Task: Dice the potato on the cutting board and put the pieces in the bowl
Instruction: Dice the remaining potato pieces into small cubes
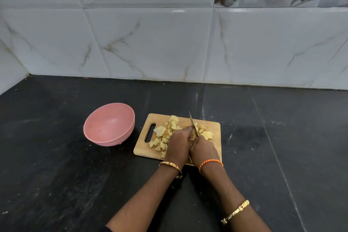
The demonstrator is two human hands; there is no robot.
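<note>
A wooden cutting board [214,128] lies on the black counter and carries several pale yellow potato pieces [162,132]. My right hand [204,149] is closed around the handle of a knife [193,123], whose blade points away from me over the pieces. My left hand [178,143] rests on the board right beside it, fingers bent down onto potato pieces next to the blade; what lies under the fingers is hidden. The pink bowl [110,124] stands empty to the left of the board.
The black stone counter [282,137] stretches wide on both sides. A white marble-patterned tiled wall [169,43] closes the back, and a side wall meets it at the far left corner.
</note>
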